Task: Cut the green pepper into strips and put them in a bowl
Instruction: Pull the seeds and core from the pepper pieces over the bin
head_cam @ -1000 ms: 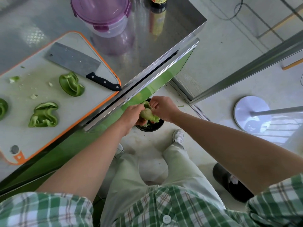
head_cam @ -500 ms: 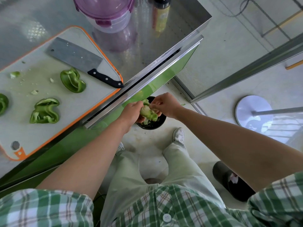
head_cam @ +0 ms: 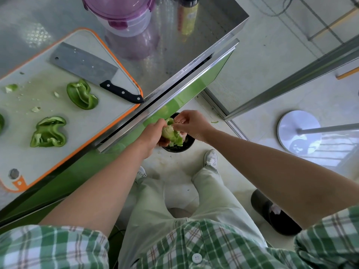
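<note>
left hand (head_cam: 152,137) — holds pepper piece (head_cam: 172,133) | right hand (head_cam: 193,123) — pinches it | over black bin (head_cam: 184,149)

Left hand (head_cam: 153,135) gripping, right hand (head_cam: 191,125) pinching — both close together, fingers curled.

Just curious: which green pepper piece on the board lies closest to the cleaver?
The curled piece beside the handle of the cleaver; the other pieces lie farther left.

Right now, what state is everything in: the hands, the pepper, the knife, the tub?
Left hand: grips a pepper piece above the black bin.
Right hand: pinches at that piece's pale inside.
Pepper chunks: lying loose on the cutting board, not yet in strips.
Cleaver: lying flat on the board, unheld.
Purple-lidded tub: lid on.
</note>
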Tool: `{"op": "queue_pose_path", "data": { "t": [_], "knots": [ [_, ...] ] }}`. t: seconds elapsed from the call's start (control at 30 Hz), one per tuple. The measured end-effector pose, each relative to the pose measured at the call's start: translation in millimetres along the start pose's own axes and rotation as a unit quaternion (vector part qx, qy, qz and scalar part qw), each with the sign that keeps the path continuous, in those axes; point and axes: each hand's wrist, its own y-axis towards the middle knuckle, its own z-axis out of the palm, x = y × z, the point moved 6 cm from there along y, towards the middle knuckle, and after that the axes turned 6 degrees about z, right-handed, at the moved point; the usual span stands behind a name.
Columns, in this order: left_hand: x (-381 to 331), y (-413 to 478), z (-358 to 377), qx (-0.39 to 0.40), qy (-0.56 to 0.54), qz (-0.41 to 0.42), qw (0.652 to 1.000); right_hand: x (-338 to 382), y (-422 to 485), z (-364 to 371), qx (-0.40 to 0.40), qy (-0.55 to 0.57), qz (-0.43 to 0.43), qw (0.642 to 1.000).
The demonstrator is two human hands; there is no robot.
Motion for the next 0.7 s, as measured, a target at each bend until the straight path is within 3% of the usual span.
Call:
{"op": "queue_pose_path", "data": {
  "t": [0.1,0.37,0.47,0.6,0.7],
  "knots": [
    [-1.4,-0.8,2.3,-0.006,-0.006,0.003,1.0,10.5,0.2,-2.5,-0.061,-0.052,-0.033,0.996],
    [1.5,-0.2,5.1,-0.002,-0.016,0.008,1.0,12.5,-1.3,-0.9,-0.088,-0.044,-0.017,0.995],
    [5.0,0.8,1.8,0.002,-0.02,0.007,1.0,3.3,2.5,0.1,-0.063,0.016,0.026,0.998],
    [4.5,2.2,-4.3,-0.012,-0.057,0.014,0.998,-14.9,5.4,-0.9,-0.04,0.183,0.108,0.976],
    [3.5,3.7,-3.9,-0.021,-0.062,0.014,0.998,-18.9,8.0,-1.3,-0.039,0.186,0.101,0.976]
  ]
}}
